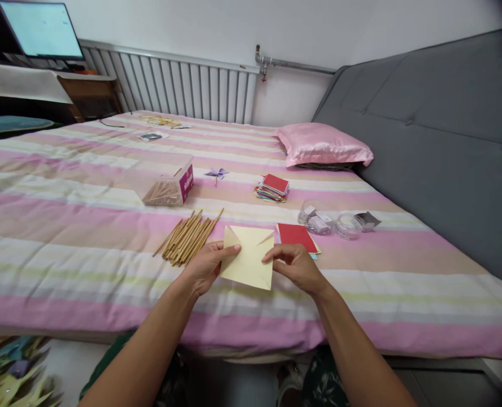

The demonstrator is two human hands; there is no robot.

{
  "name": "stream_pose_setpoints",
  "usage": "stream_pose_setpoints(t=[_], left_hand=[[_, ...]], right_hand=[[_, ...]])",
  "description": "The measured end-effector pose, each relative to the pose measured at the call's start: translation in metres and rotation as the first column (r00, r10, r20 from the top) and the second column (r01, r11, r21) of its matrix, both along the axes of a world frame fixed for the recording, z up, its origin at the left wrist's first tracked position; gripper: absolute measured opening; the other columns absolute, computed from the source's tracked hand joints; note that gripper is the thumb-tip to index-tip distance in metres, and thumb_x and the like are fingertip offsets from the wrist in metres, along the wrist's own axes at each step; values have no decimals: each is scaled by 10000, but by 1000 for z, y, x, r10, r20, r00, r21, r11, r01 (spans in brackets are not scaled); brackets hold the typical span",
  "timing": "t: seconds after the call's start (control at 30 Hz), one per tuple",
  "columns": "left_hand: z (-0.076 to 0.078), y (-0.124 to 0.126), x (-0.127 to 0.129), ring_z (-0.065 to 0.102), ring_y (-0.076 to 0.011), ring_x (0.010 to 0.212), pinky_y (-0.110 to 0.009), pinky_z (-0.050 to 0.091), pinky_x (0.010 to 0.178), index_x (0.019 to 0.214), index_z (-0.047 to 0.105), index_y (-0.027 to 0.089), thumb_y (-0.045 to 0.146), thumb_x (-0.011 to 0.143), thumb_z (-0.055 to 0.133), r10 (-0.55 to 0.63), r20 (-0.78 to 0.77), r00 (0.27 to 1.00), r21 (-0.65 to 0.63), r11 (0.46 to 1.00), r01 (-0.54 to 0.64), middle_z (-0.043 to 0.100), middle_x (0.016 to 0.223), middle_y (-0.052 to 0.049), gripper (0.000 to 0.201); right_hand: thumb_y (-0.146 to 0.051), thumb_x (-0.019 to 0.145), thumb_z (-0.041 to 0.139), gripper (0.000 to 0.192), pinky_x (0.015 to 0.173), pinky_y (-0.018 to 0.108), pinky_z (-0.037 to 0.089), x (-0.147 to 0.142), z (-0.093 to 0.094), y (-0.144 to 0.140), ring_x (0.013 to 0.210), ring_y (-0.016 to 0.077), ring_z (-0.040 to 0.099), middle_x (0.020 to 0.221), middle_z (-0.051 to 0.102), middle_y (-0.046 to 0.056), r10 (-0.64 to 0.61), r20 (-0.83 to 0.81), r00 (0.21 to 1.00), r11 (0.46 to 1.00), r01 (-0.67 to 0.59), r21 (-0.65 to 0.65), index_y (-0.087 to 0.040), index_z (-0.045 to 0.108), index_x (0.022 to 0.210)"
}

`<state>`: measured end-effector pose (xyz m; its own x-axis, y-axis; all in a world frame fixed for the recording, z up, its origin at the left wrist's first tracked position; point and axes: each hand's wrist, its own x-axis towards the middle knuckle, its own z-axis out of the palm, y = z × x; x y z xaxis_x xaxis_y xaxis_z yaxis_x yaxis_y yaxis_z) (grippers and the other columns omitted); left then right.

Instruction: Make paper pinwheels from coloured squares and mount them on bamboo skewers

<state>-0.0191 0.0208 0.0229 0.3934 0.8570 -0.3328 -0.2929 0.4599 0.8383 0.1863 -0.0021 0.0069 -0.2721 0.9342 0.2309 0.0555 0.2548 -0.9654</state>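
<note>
I hold a pale yellow paper square [248, 257] just above the striped bedspread [85, 226], both hands closed on it: my left hand [203, 265] pinches its left edge between thumb and fingers, while my right hand [295, 264] grips the right edge, thumb on top near a folded corner. The sheet shows diagonal cuts or creases running in from its corners, and one flap at the upper left is turned up. Just beside my left hand lies a loose bundle of thin wooden sticks [188, 237], fanned out toward me. Just beyond my right hand a red paper sheet [295, 235] rests on a few other coloured sheets. Farther up the bed sit a clear box of sticks [168, 186] with a magenta label, a small purple paper pinwheel [217, 173], and a stack of coloured paper squares [272, 188] topped in red. To the right are small clear plastic containers [331, 222]. A pink satin pillow [323, 145] lies against the grey upholstered headboard [437, 141], and a lit monitor [41, 29] stands at the far left.
</note>
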Motion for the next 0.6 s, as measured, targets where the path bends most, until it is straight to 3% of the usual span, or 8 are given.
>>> stream_pose_setpoints(t=[0.23,0.4,0.6], left_hand=[[0,-2,1,642,-155,611,-210,482,559,857,709,56,220,635,758,-6,-48,999,5,1000,6,729,745,-121,280],[-1,-2,0,642,-175,593,-234,477,535,866,693,58,271,601,778,-19,-118,993,-7,1000,19,721,724,-124,350],[-4,-3,2,646,-192,592,-264,485,553,815,689,72,315,592,782,-39,-128,991,34,998,44,714,709,-114,343]], right_hand=[[-280,701,713,115,649,259,489,2,1,-3,704,148,628,787,705,46,113,74,991,991,-107,-78,-189,725,771],[-320,681,731,153,605,249,489,3,2,-3,651,141,622,724,702,31,124,105,987,987,-111,-117,-194,730,768],[-357,711,711,183,656,262,483,-1,1,-2,710,159,640,761,725,49,117,124,985,989,-104,-106,-184,736,766]])
